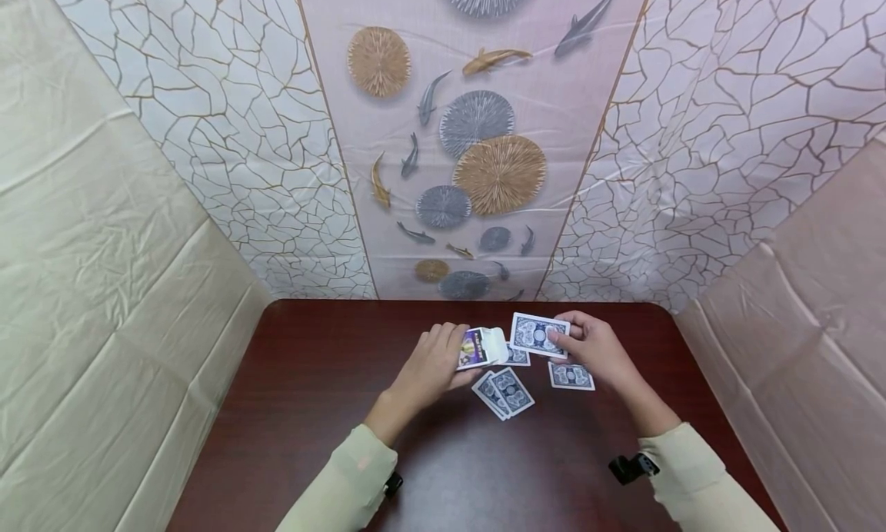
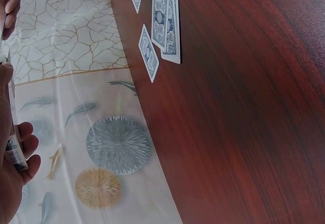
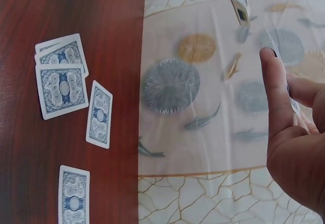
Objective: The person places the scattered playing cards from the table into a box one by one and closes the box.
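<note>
My left hand (image 1: 428,367) grips a playing-card box (image 1: 474,349) with a purple printed face, its white flap (image 1: 495,344) out towards the right. Between thumb and fingers, my right hand (image 1: 601,353) pinches a blue-backed playing card (image 1: 531,334), back side up, just right of the flap. Edge-on in the right wrist view, the held card looks thin beside my thumb. On the table below, several cards (image 1: 514,392) overlap in a small pile near the left fingers. One single card (image 1: 571,377) lies under the right hand, and another card (image 1: 517,358) is partly hidden behind the held one.
A dark red-brown wooden table (image 1: 298,424) carries the cards. Patterned cloth (image 1: 457,247) with fish and round motifs hangs at its back edge. Pale fabric walls (image 1: 138,324) stand along both sides.
</note>
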Action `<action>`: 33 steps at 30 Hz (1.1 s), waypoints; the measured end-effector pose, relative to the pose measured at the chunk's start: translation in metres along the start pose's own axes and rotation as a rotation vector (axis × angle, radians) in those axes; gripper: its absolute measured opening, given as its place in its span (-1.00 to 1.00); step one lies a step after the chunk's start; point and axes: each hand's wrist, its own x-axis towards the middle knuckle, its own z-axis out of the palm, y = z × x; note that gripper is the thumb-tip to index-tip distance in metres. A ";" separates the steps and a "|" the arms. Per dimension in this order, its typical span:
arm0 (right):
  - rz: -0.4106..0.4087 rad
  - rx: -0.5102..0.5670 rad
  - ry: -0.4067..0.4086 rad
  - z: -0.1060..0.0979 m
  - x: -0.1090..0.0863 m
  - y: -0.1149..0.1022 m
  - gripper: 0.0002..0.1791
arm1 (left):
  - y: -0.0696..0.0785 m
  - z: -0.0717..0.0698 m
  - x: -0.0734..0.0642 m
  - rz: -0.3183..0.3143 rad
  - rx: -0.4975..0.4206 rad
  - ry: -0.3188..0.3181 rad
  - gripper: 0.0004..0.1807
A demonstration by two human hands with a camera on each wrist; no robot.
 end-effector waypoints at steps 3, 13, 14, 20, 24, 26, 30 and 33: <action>-0.013 -0.006 -0.009 0.004 0.000 -0.004 -0.58 | 0.001 -0.001 0.000 -0.006 -0.004 -0.010 -0.17; -0.058 0.053 -0.050 0.020 0.003 -0.011 -0.64 | 0.003 0.000 0.002 -0.008 -0.003 -0.015 -0.19; -0.057 0.059 -0.051 0.021 0.004 -0.011 -0.65 | 0.003 0.000 0.002 -0.007 -0.005 -0.017 -0.20; -0.074 0.045 -0.038 0.029 0.005 -0.014 -0.66 | 0.004 -0.001 0.002 -0.007 -0.003 -0.039 -0.20; -0.075 -0.005 -0.019 0.030 0.003 -0.017 -0.65 | 0.005 -0.001 0.002 -0.006 -0.001 -0.041 -0.20; -0.079 -0.040 -0.009 0.031 0.002 -0.019 -0.65 | 0.005 -0.001 0.002 -0.004 0.004 -0.027 -0.20; -0.092 -0.110 0.009 0.033 0.000 -0.021 -0.66 | 0.005 -0.001 0.002 0.004 0.008 0.005 -0.19; -0.092 -0.119 0.005 0.035 -0.001 -0.021 -0.68 | 0.005 -0.001 0.003 0.005 0.004 0.015 -0.19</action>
